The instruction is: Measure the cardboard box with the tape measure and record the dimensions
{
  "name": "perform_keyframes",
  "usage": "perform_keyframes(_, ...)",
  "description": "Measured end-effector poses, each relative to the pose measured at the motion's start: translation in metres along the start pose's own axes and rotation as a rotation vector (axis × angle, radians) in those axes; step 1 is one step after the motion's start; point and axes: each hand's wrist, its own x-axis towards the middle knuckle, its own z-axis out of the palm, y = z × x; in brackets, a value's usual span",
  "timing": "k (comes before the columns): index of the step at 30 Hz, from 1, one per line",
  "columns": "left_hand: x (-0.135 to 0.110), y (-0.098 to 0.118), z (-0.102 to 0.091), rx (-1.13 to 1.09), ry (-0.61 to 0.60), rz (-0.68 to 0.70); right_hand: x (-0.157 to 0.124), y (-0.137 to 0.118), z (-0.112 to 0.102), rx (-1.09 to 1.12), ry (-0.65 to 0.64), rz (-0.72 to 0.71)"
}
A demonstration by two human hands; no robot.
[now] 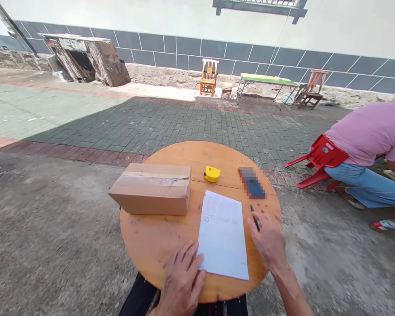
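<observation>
A sheet of white paper [223, 241] with faint print and a small circled mark lies on the round wooden table [158, 250]. My left hand [184, 276] rests flat at its lower left edge, fingers stretched out and fingertips touching the paper. To the right of the sheet, my right hand [269, 239] has its thumb and fingers around a dark pen [255, 218], which is low over the tabletop. Whether the pen touches the wood I cannot tell.
A taped cardboard box [151, 188] stands at the table's left. Behind the paper sit a yellow tape measure [212, 174] and a blurred phone [252, 182]. A person in a pink shirt [375, 131] sits on a red chair [327, 151] at right, near a bottle [390, 225].
</observation>
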Motion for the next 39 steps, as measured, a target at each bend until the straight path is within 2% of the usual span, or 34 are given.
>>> perform_keyframes(3, 0.0, -0.003, 0.002, 0.007, 0.034, 0.028, 0.035, -0.028, 0.006, 0.078, -0.045, -0.123)
perform_keyframes(7, -0.001, -0.004, 0.01, -0.013, 0.113, 0.005, 0.097, -0.073, 0.028, 0.189, -0.109, -0.219)
perform_keyframes(11, -0.004, -0.004, 0.021, -0.01, 0.214, -0.027, 0.15, -0.107, 0.058, 0.327, -0.188, -0.194)
perform_keyframes(15, -0.005, -0.006, 0.03, 0.018, 0.245, -0.022, 0.17, -0.117, 0.071, 0.51, -0.28, -0.101)
perform_keyframes(19, -0.004, -0.006, 0.031, -0.003, 0.279, -0.028, 0.145, -0.106, 0.05, 0.788, -0.403, 0.008)
perform_keyframes(22, -0.001, -0.006, 0.024, -0.035, 0.309, -0.022, 0.103, -0.098, 0.021, 1.015, -0.517, 0.046)
perform_keyframes(24, 0.0, -0.006, 0.016, -0.028, 0.272, 0.012, 0.072, -0.099, 0.003, 1.144, -0.562, 0.086)
perform_keyframes(26, -0.001, -0.007, 0.008, -0.014, 0.213, 0.04, 0.043, -0.103, -0.011, 1.425, -0.651, 0.204)
perform_keyframes(29, -0.003, -0.006, 0.002, -0.036, 0.164, 0.008, 0.011, -0.111, -0.022, 1.807, -0.755, 0.378)
perform_keyframes(34, -0.007, -0.002, -0.006, -0.187, 0.151, -0.091, -0.017, -0.117, -0.031, 1.897, -0.792, 0.41)
perform_keyframes(39, -0.005, 0.005, -0.033, -0.511, 0.224, -0.261, -0.038, -0.116, -0.035, 1.869, -0.775, 0.373)
